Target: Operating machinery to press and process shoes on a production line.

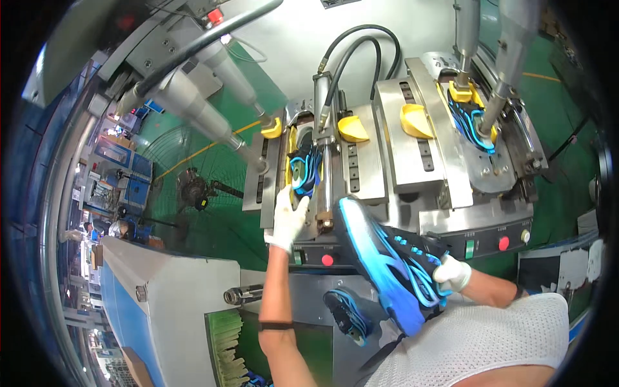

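My left hand (288,219), in a white glove, reaches to the left station of a metal press. Its fingers are stretched with the thumb apart, at the near end of a black and blue sneaker (302,169) clamped there between yellow pads. Whether the fingertips touch the sneaker or the pad, I cannot tell. My right hand (453,274), also gloved, is closed on the heel end of a large-looking black, blue and purple sneaker (393,258). That sneaker is tilted, toe up and to the left, in front of the press.
Another sneaker (474,122) sits in the right station under metal rams. A further sneaker (348,316) lies on the grey surface below. Red buttons (327,260) line the press's front panel. A fan (193,188) stands on the green floor at left, and green bristles (227,348) show at lower left.
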The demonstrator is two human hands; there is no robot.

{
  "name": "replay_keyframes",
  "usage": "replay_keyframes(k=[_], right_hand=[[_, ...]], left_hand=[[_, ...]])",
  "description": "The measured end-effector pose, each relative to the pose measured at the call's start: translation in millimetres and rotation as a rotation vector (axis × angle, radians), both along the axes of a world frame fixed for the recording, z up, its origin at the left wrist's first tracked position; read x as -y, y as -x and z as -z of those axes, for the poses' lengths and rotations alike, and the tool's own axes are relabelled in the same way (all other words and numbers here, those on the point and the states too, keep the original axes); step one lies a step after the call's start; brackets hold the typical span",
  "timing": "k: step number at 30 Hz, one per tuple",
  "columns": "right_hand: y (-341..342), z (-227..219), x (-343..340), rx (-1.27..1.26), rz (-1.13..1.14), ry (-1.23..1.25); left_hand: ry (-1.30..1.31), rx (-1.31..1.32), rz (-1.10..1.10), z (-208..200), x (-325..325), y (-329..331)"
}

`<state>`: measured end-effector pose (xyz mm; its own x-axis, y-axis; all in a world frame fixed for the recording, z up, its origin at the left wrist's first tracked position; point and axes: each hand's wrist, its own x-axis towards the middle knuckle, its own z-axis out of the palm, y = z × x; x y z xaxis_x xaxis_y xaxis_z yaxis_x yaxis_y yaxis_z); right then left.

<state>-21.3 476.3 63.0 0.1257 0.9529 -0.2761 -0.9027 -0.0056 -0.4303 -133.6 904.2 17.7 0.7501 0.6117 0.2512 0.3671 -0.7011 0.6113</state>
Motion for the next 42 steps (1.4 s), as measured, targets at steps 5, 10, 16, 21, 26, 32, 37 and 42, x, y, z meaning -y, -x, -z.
replay_keyframes(k=[5,10,16,21,26,32,37,42], right_hand=[[-27,-13,25,0.0,0.191,-0.082],[-40,-41,27,0.251,0.53,0.059],[-27,0,29,0.095,0.365,0.132],[-21,-18,-29,0.215,0.353,0.156],[-36,-12,-178,0.325,0.085,-0.022],[-89,49,-414,0.662,0.048,0.435],[-121,147,-512,1.229,0.579,1.017],[-52,139,-558,1.521,0.131,0.914]], left_hand=[[-0.033,-0.097,-0.199,41,-88,-104],[-0.041,-0.432,-0.423,54,-112,-158],[-0.143,-0.431,-0.285,-39,-111,-120],[-0.003,0.092,-0.258,-82,-22,14],[0.242,0.312,-0.554,-59,111,181],[0.377,-0.009,-1.042,62,233,303],[0.433,-0.232,-1.226,134,306,340],[0.45,-0.04,-1.233,173,389,354]])
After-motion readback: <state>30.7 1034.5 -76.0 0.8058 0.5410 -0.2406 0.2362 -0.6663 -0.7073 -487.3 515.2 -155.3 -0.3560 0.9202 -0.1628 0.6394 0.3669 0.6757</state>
